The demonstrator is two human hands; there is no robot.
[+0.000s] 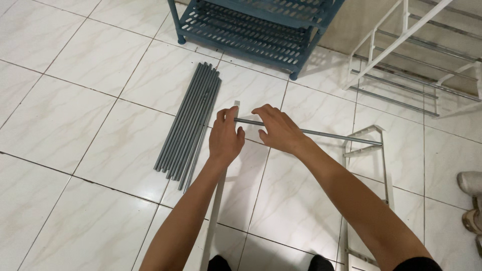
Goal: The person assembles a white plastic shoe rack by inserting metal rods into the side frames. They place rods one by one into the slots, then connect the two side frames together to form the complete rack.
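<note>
Left hand [225, 136] and right hand [277, 129]: fingers clamped on one grey rod [331, 134]. Held level above the white side frame [365, 145]. Rod bundle [190, 122] lies nearby on the floor.

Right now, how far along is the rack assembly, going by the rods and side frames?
Early. Done: one grey rod already reaches the white side frame on the right. In hand: left hand and right hand hold that rod's free end at the other white frame. Left: the bundle of grey rods lies unused on the tiled floor.

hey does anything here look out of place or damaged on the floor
Nothing stands out. The grey rods lie in a neat bundle, and both hands, left hand and right hand, hold one rod level between two white side frames.
</note>
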